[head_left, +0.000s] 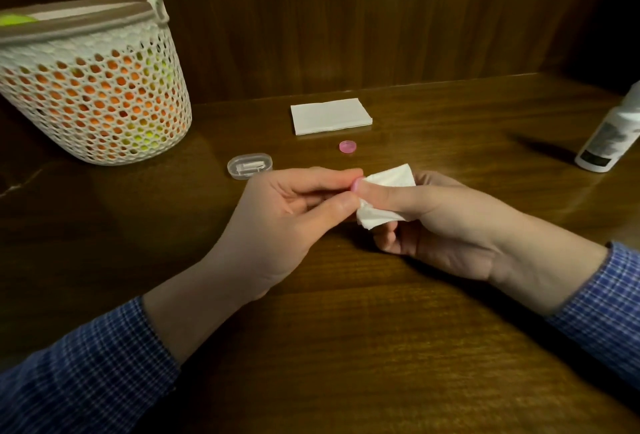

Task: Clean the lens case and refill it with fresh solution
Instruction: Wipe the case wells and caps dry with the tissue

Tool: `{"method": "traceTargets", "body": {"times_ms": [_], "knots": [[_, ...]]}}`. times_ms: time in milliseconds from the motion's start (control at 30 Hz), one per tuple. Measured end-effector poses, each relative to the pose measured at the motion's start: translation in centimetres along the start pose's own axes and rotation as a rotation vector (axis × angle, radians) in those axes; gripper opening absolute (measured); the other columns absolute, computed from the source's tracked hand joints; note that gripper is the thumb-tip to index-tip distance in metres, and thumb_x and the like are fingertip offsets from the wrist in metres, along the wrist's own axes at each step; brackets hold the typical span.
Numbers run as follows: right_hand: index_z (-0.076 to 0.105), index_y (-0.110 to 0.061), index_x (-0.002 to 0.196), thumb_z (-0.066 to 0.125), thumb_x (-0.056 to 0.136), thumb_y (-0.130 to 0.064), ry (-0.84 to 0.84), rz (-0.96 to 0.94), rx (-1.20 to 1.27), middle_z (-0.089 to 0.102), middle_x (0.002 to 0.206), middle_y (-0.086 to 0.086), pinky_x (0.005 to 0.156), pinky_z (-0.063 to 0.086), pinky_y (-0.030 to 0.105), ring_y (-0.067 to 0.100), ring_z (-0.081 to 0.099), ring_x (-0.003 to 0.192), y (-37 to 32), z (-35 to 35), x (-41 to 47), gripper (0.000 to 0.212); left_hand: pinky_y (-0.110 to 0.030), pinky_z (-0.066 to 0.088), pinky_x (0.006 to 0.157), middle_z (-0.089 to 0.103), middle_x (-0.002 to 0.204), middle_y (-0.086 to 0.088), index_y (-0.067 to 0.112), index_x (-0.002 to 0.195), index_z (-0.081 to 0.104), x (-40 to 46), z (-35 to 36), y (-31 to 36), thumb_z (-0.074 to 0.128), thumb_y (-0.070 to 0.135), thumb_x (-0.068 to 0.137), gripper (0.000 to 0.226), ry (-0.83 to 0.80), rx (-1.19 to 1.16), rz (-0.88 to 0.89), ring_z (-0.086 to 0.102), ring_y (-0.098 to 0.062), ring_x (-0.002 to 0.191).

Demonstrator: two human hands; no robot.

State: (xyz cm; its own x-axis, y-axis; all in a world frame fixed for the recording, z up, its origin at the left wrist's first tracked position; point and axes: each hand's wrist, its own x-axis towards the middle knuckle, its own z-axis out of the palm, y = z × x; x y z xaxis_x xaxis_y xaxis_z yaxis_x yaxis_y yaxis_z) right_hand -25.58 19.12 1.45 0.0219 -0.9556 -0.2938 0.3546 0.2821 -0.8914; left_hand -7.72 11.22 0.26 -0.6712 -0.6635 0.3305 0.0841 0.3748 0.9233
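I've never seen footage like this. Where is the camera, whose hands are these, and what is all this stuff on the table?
There is no machine here: a person wears a camera on the head, looking down at their own hands. The left hand pinches a small pink piece, mostly hidden. The right hand holds a white tissue against it. On the wooden table lie a pink cap, a clear oval case, a folded tissue stack, a white bottle and a mesh basket.
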Motion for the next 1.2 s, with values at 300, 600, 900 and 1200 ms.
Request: {"method": "traceTargets", "body": {"times_ms": [300,600,900,1200], "knots": [[0.080,-0.014,0.086,0.080,0.074,-0.023,-0.073,-0.165,-0.103,0.074,0.080,0.004,0.058,0.049,0.021,0.011,0.063,0.069,-0.5,-0.4,-0.3,0.015,-0.023,0.057,0.086,0.076,0.114,0.011,0.020,0.116,0.076,0.0,-0.5,0.2,0.072,0.025,0.088,0.029,0.012,0.204,0.122,0.068,-0.002,0.108],[0.081,-0.013,0.090,0.082,0.077,-0.029,-0.039,-0.611,-0.852,0.079,0.085,0.001,0.065,0.060,0.038,0.020,0.074,0.076,-1.2,-0.9,-1.3,0.021,-0.017,0.042,0.048,0.067,0.075,-0.004,0.013,0.079,0.078,0.8,-0.8,1.0,0.077,0.040,0.077,0.026,-0.326,-0.397,-0.707,0.055,-0.007,0.059],[0.077,-0.017,0.081,0.087,0.070,-0.022,-0.106,-0.273,-0.262,0.073,0.079,0.012,0.059,0.051,0.030,0.022,0.065,0.071,-0.2,-0.4,-0.5,0.016,-0.022,0.052,0.069,0.071,0.088,0.000,0.013,0.109,0.080,0.6,-1.5,0.8,0.071,0.035,0.083,0.035,-0.294,-0.260,-0.362,0.062,-0.008,0.076],[0.080,-0.011,0.088,0.079,0.077,-0.015,-0.306,0.098,0.272,0.072,0.080,0.003,0.057,0.053,0.015,0.006,0.064,0.066,-0.2,0.0,-0.6,0.012,-0.017,0.051,0.071,0.069,0.087,0.012,0.022,0.126,0.070,0.1,-1.2,0.4,0.068,0.026,0.091,0.035,-0.147,0.234,0.203,0.063,-0.007,0.077]]}}
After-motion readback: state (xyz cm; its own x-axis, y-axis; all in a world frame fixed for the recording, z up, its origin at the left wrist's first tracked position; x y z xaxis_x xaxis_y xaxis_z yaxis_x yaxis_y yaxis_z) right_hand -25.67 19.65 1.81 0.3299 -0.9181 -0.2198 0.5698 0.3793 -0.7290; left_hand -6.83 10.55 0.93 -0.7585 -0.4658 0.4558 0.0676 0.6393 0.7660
